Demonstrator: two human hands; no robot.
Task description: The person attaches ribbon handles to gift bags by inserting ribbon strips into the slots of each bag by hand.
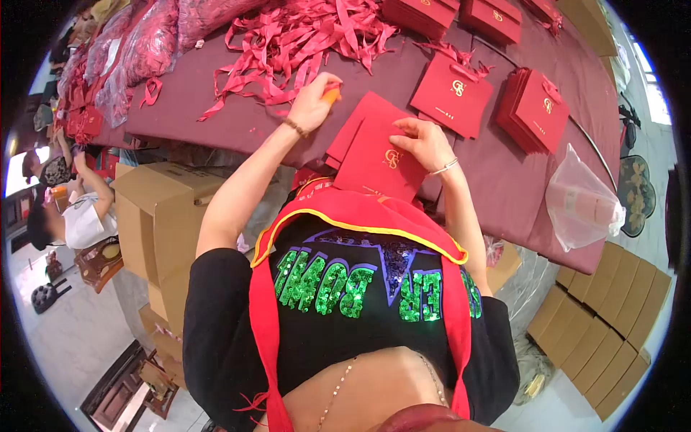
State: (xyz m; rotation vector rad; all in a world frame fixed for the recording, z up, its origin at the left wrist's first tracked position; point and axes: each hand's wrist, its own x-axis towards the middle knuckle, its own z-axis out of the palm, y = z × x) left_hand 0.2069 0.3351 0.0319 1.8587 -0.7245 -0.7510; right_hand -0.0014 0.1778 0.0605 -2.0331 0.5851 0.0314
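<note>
A flat red paper bag (pixel 374 155) with a gold logo lies in front of me at the table edge, overlapping another red piece (pixel 342 146). My right hand (pixel 426 144) is closed at the bag's right side, thumb and fingers bent over its face. My left hand (pixel 311 106) is raised beside the loose red ribbons (pixel 281 65). Its fingers are curled around a small orange object (pixel 331 95), whose kind I cannot make out.
Finished-looking red bags with ribbon handles (pixel 453 90) and a stack of bags (pixel 533 111) sit on the maroon-covered table (pixel 497 187). A clear plastic bag (pixel 583 201) hangs at its right edge. Cardboard boxes (pixel 162 209) stand at left; another person (pixel 83 216) sits beyond.
</note>
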